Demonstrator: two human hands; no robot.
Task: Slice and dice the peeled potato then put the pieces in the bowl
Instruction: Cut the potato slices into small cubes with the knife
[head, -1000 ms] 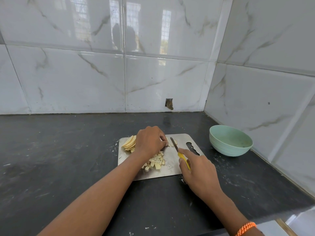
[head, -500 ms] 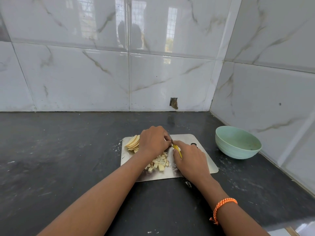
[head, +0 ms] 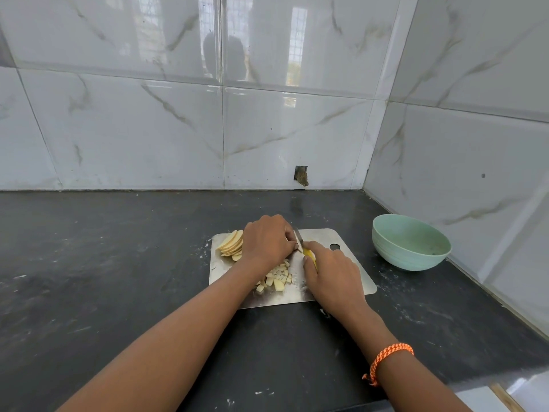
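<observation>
Step in hand, by my judgement: dicing. My left hand (head: 269, 240) lies knuckles-up on the metal cutting board (head: 361, 281), fingers curled down at the blade; what they pin is hidden beneath them, presumably a few slices. My right hand (head: 334, 270) is wrapped around the yellow handle of the knife (head: 298, 237), forefinger laid along the top. The blade runs away from me, its flat just beside my left fingertips.

Potato location:
- Uncut slices (head: 231, 248): fanned stack on the far side of my left knuckles, touching the hand.
- Diced pieces (head: 276, 279): loose heap between my two wrists, on the near side of the blade.
- Green bowl (head: 411, 242): on the dark counter, well apart to the right of my right hand; I see no potato inside.

Next move requires keeping left fingertips tucked behind the blade, cutting straight down, then feeding remaining slices across.
</observation>
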